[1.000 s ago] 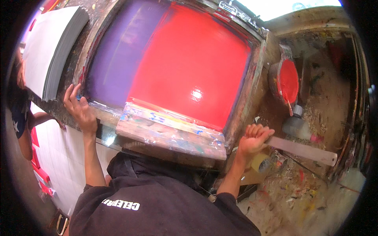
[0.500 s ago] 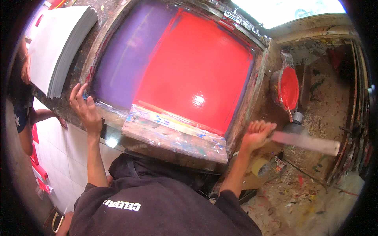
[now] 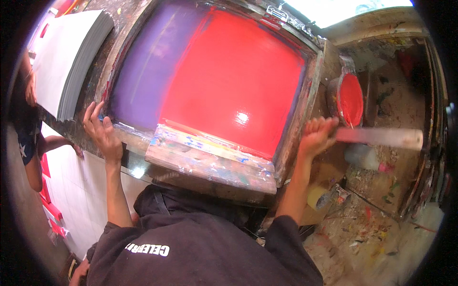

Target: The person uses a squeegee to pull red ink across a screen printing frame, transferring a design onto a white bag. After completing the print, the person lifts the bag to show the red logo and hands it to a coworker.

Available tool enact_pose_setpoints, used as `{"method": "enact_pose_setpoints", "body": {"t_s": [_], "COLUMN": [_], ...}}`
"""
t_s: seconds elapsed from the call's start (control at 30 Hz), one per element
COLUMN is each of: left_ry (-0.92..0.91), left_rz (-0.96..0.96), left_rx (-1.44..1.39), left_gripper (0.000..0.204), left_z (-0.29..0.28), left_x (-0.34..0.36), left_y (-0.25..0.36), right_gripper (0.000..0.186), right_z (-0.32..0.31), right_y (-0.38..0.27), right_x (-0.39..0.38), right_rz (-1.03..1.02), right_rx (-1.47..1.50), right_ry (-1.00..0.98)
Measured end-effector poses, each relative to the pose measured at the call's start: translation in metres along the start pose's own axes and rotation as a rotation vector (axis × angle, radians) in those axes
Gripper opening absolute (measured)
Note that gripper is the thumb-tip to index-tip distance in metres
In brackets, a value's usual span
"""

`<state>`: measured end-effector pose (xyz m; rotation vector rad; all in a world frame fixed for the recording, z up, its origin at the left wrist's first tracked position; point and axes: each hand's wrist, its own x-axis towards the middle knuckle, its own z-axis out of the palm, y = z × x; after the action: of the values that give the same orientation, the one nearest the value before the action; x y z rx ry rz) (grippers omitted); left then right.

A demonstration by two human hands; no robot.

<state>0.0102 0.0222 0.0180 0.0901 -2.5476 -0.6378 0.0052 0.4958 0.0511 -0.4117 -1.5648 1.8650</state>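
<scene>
Your right hand [image 3: 318, 137] grips a blurred flat strip [image 3: 381, 137] near the red-filled pot [image 3: 349, 101]; your left hand [image 3: 103, 138], fingers spread, is at the paint-covered screen's frame [image 3: 301, 114].
</scene>
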Motion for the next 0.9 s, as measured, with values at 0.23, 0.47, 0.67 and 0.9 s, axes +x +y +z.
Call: {"method": "enact_pose_setpoints", "body": {"t_s": [0.23, 0.47, 0.67, 0.9], "left_ry": [0.003, 0.004, 0.016, 0.012], "left_rz": [0.008, 0.021, -0.001, 0.031], "left_rx": [0.008, -0.002, -0.021, 0.002], "left_gripper": [0.041, 0.04, 0.041, 0.041], "left_z": [0.0, 0.003, 0.001, 0.002], "left_x": [-0.006, 0.0, -0.003, -0.002], "left_y": [-0.007, -0.006, -0.005, -0.007], "right_gripper": [0.048, 0.042, 0.045, 0.046], "right_z": [-0.035, 0.02, -0.021, -0.002], "right_y": [-0.014, -0.004, -0.014, -0.009], "right_x": [-0.042, 0.025, -0.018, 0.002], "right_rz": [0.071, -0.011, 0.145, 0.06], "right_rx": [0.033, 0.08, 0.169, 0.084], "right_ry": [-0.011, -0.054, 0.094, 0.001]}}
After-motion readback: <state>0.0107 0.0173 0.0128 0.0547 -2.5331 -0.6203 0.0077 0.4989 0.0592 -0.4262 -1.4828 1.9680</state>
